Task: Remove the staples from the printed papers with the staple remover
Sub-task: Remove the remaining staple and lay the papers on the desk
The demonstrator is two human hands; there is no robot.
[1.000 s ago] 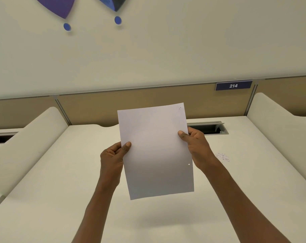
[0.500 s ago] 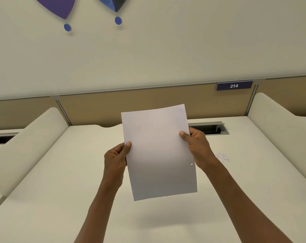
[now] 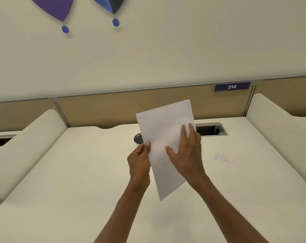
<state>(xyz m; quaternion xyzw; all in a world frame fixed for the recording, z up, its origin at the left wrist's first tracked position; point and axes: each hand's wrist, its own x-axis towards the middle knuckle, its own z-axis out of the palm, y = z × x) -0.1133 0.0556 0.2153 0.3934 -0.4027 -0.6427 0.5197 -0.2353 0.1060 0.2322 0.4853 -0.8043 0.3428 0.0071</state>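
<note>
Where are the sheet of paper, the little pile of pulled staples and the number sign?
sheet of paper (image 3: 159,130), head view, upper middle of the sheet.
pile of staples (image 3: 220,158), head view, centre of the scatter.
number sign (image 3: 232,86), head view, on the digits.

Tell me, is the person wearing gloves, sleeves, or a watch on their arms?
No. Both arms are bare up to the bottom of the picture. The left hand and right hand wear no gloves, rings or watch that I can see.
</note>
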